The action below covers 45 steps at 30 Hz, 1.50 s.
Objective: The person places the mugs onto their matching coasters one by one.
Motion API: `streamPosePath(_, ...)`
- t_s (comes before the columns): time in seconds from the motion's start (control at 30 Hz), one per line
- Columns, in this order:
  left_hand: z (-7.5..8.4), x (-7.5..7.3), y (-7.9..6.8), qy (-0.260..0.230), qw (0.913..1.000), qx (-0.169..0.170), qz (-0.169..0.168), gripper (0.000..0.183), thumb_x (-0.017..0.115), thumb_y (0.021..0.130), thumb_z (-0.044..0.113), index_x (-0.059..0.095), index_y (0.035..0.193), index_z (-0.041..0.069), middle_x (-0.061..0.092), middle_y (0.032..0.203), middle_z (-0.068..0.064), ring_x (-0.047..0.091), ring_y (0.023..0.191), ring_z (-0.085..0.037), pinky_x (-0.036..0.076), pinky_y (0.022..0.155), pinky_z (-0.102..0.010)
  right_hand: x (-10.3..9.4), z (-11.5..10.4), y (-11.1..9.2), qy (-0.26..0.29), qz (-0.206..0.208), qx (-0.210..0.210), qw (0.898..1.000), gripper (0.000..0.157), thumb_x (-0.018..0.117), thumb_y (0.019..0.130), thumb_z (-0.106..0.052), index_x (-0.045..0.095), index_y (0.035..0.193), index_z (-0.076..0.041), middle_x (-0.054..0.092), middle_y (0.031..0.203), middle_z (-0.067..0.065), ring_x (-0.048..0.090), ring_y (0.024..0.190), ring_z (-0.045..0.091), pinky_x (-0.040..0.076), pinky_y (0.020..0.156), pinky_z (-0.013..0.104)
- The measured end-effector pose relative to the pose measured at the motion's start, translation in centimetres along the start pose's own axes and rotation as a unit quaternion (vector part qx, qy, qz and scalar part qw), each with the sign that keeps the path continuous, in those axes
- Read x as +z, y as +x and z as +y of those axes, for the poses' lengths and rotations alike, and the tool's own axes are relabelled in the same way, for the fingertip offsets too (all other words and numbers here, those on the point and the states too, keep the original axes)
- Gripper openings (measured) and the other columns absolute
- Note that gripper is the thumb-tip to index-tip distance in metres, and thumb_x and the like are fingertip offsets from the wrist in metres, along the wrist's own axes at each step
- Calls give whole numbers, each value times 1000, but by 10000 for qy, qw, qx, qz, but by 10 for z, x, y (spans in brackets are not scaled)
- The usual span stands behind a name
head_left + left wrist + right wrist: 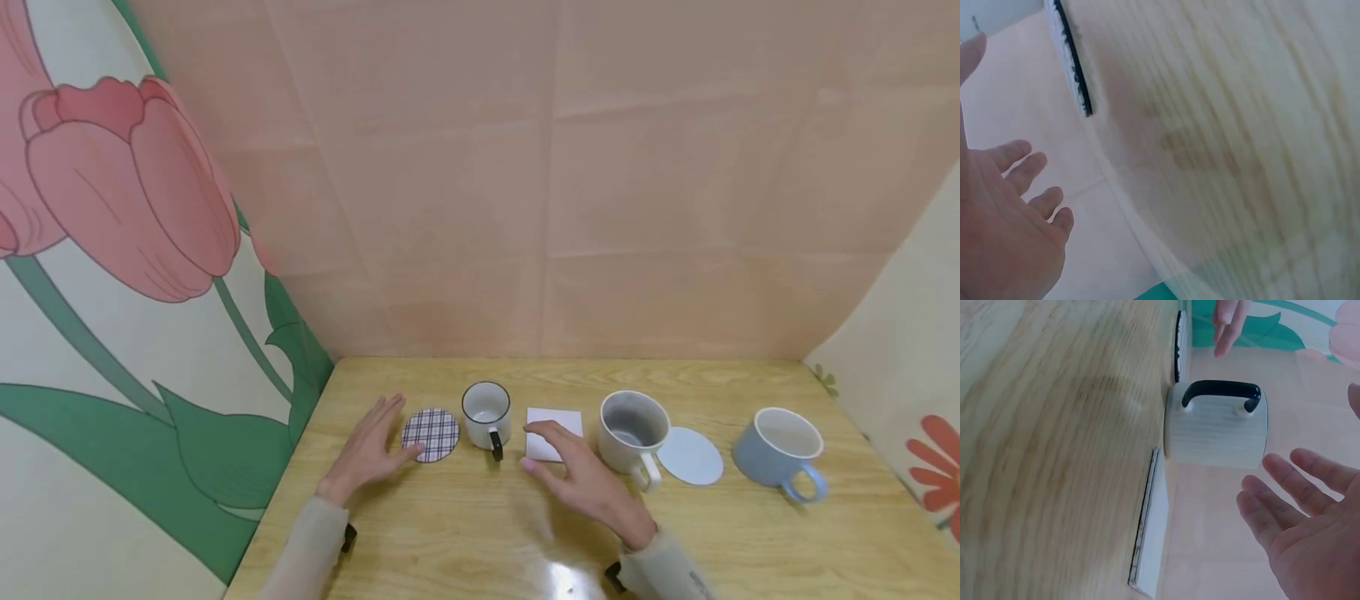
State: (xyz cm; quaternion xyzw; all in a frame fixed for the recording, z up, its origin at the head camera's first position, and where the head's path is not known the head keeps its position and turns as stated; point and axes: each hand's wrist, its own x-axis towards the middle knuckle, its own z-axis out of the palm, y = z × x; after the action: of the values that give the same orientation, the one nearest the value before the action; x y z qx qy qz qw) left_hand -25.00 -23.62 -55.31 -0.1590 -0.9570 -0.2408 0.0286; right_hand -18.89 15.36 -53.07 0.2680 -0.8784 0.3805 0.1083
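Note:
My left hand (369,452) is held above the table at the left, fingers spread and holding nothing. Its thumb overlaps the edge of a round black-and-white checked coaster (431,434) in the head view. My right hand (577,477) hovers over the front of a white square coaster (553,423), partly covering it, with its fingers loosely extended and palm bare. Between the hands stands a small white mug (486,414) with a black rim and black handle. In the right wrist view, the ribbed side of this mug (1216,434) shows close to my right fingertips.
A larger white mug (628,442) with a grey inside stands right of my right hand. Beside it lies a round pale blue coaster (692,457), then a blue mug (772,457). A pink backdrop (540,183) rises behind the wooden table (465,533).

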Motion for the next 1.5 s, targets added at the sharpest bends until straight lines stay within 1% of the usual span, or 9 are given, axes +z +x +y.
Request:
streamPosePath(0.17,-1,3,2,-83,10000,20,-21,96,75,95,56,34,168,10,32,175,-12,22,164,-42,22,131,-67,3,-4,2,133,-25,142,9998,49,67,106,-40,62,145,-11,66,146,5,62,137,30,51,115,57)
streamPosePath(0.43,-2,8,2,-130,9986,-195,-464,96,73,95,60,35,167,10,30,176,-9,22,164,-38,23,132,-62,17,-8,3,611,-198,393,9972,47,65,107,-39,63,145,-10,67,144,8,66,128,36,54,110,58)
streamPosePath(0.53,1,8,2,-133,9981,-184,-567,94,74,95,57,36,167,9,30,176,-11,23,164,-40,23,132,-62,21,-8,3,808,-177,291,9962,46,65,108,-34,63,143,-6,68,142,13,66,125,40,56,107,59)
streamPosePath(0.67,2,9,0,-37,9967,-149,-793,90,73,98,51,35,167,7,30,176,-14,23,163,-43,24,132,-62,26,-7,5,907,-231,242,9953,44,62,109,-34,63,143,-4,68,141,16,67,124,40,57,105,58)
streamPosePath(0.8,1,10,1,30,9946,-121,-1029,81,69,104,42,35,166,5,31,175,-15,24,162,-44,25,132,-61,29,-5,6,1033,-301,404,9934,45,60,111,-35,63,143,-4,67,141,17,66,127,40,57,106,59)
streamPosePath(0.93,-1,11,2,25,9924,-215,-1212,77,65,106,40,34,167,6,31,175,-14,23,163,-42,25,133,-59,31,-3,8,1136,-345,550,9914,45,58,111,-35,62,143,-4,67,141,18,66,127,41,56,106,61)
streamPosePath(1.17,-1,10,-1,41,9915,-299,-1267,72,63,108,38,35,167,6,29,176,-13,24,163,-41,25,133,-59,39,0,10,1228,-459,696,9889,45,55,113,-35,61,143,-2,67,141,17,68,125,38,57,106,59)
streamPosePath(1.33,-1,9,-2,38,9913,-318,-1273,70,62,109,36,35,167,7,29,176,-12,24,163,-41,25,133,-58,43,4,12,1310,-354,544,9893,39,54,113,-29,64,140,-3,70,137,15,71,120,33,60,104,51)
streamPosePath(1.5,2,9,-3,-1,9920,-372,-1205,68,63,109,34,38,166,8,31,175,-11,26,163,-39,26,133,-58,50,9,14,1424,-374,458,9880,35,52,114,-24,65,140,-3,72,136,14,73,118,32,61,102,43)
